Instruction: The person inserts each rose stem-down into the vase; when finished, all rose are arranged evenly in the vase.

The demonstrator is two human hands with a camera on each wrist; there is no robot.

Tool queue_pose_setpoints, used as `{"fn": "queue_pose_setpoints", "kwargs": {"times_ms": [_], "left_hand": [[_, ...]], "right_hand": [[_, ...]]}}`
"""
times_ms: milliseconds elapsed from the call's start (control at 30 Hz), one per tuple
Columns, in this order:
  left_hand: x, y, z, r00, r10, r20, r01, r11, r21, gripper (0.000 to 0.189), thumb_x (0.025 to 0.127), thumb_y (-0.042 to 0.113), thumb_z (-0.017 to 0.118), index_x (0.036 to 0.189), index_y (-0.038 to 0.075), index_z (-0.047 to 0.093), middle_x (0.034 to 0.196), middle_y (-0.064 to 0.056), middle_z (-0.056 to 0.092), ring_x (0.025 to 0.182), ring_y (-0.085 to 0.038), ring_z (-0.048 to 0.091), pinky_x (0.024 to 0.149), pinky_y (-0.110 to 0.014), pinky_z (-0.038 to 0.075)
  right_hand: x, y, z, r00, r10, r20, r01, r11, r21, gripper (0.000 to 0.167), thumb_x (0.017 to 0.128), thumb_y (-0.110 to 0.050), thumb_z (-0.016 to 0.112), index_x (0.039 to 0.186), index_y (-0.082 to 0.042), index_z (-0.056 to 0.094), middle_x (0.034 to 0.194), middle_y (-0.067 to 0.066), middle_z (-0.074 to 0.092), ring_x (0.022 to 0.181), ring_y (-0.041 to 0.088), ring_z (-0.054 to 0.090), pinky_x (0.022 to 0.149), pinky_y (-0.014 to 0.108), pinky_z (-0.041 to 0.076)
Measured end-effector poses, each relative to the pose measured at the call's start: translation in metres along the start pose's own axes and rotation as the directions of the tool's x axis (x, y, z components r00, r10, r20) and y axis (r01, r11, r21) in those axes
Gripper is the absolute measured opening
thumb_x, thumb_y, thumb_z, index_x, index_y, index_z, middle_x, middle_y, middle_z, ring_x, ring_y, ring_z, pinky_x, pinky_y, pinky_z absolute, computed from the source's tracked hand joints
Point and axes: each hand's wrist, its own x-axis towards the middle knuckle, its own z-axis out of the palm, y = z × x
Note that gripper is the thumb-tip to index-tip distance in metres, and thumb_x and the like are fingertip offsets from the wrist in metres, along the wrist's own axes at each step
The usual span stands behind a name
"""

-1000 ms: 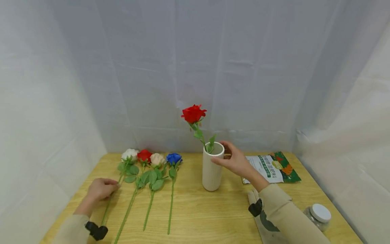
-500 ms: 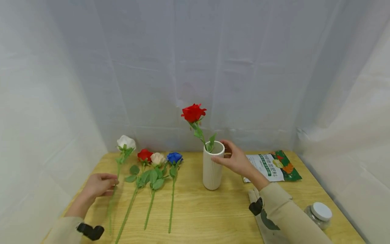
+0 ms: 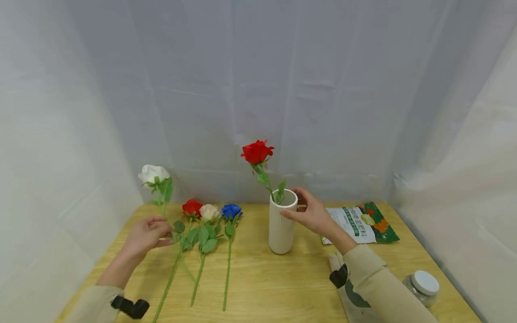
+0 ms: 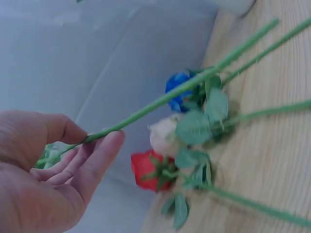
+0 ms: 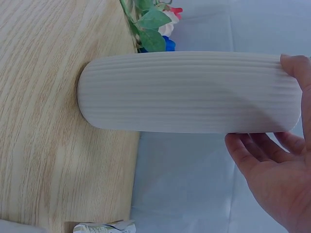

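My left hand pinches the green stem of a white rose between thumb and fingers, with the bloom raised above the table's far left. In the left wrist view the stem's cut end points away over the lying flowers. My right hand grips the ribbed white vase near its rim, thumb in front and fingers behind. The vase stands upright on the table. One red rose stands in it, leaning left.
Lying left of the vase are a red rose, a cream rose and a blue rose. Rightward lie a printed bag, a folded beige cloth-like item and a white-lidded jar. Pale curtains enclose the table.
My left hand has lifted the white rose off the table, bringing the bloom up and slightly left while the hand moved up and right. The right hand stays on the vase.
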Motion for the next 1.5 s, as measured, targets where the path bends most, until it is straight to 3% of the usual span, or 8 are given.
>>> {"fn": "queue_pose_setpoints", "kwargs": {"times_ms": [167,300,400,533,800,1067,1500], "left_hand": [[0.002,0.014,0.015,0.997,0.07,-0.023,-0.072,0.994,-0.086,0.058,0.107,0.004,0.054,0.153,-0.013,0.022,0.092,0.012,0.07,0.086,-0.005,0.07,0.082,-0.028,0.065],[0.004,0.026,0.024,0.993,0.092,-0.07,-0.099,0.989,-0.107,0.063,0.107,0.006,0.055,0.157,-0.009,0.019,0.088,0.018,0.072,0.084,-0.004,0.074,0.08,-0.025,0.064],[0.005,0.034,0.031,0.987,0.113,-0.113,-0.126,0.984,-0.123,0.063,0.106,0.007,0.058,0.157,-0.006,0.023,0.087,0.019,0.071,0.083,-0.004,0.075,0.082,-0.025,0.064],[0.007,0.044,0.04,0.975,0.131,-0.182,-0.163,0.971,-0.175,0.046,0.104,0.007,0.062,0.142,0.003,0.036,0.083,0.014,0.071,0.079,-0.006,0.075,0.08,-0.027,0.065],[0.008,0.065,0.057,0.952,0.164,-0.258,-0.226,0.946,-0.232,0.039,0.104,0.013,0.067,0.133,0.012,0.04,0.086,0.011,0.072,0.079,-0.007,0.076,0.08,-0.026,0.065],[0.009,0.085,0.074,0.93,0.176,-0.323,-0.298,0.876,-0.379,0.032,0.101,0.005,0.068,0.122,0.013,0.045,0.081,0.005,0.068,0.076,-0.011,0.077,0.082,-0.029,0.065],[0.011,0.107,0.093,0.879,0.257,-0.402,-0.423,0.809,-0.409,0.031,0.101,0.002,0.068,0.119,0.012,0.046,0.084,0.002,0.069,0.082,-0.012,0.078,0.082,-0.03,0.065]], "right_hand": [[0.0,-0.001,0.0,1.0,0.006,-0.004,-0.006,1.0,-0.005,0.076,0.095,-0.035,0.081,0.156,-0.01,0.044,0.145,0.014,0.06,0.125,0.032,0.064,0.1,0.047,0.059],[0.002,-0.002,-0.001,1.0,0.005,-0.004,-0.006,1.0,-0.011,0.077,0.094,-0.037,0.081,0.156,-0.011,0.044,0.146,0.015,0.059,0.125,0.032,0.064,0.1,0.047,0.059],[0.004,-0.001,-0.001,1.0,0.009,-0.007,-0.009,1.0,-0.016,0.077,0.094,-0.038,0.082,0.156,-0.011,0.044,0.146,0.014,0.059,0.124,0.032,0.065,0.1,0.048,0.059],[0.004,-0.002,0.0,1.0,0.011,-0.01,-0.011,1.0,-0.016,0.075,0.093,-0.037,0.082,0.155,-0.013,0.046,0.144,0.012,0.06,0.124,0.031,0.065,0.101,0.048,0.059],[0.004,-0.005,-0.001,1.0,0.015,-0.006,-0.015,1.0,-0.009,0.074,0.094,-0.037,0.082,0.154,-0.014,0.046,0.145,0.012,0.06,0.127,0.031,0.063,0.104,0.049,0.057],[0.005,-0.002,-0.001,1.0,-0.002,-0.006,0.002,1.0,-0.009,0.071,0.094,-0.035,0.081,0.153,-0.012,0.048,0.144,0.014,0.061,0.124,0.031,0.064,0.103,0.048,0.058],[0.002,0.002,0.001,1.0,-0.002,-0.01,0.002,1.0,0.005,0.07,0.095,-0.032,0.081,0.153,-0.011,0.048,0.144,0.014,0.061,0.124,0.033,0.065,0.103,0.051,0.058]]}}
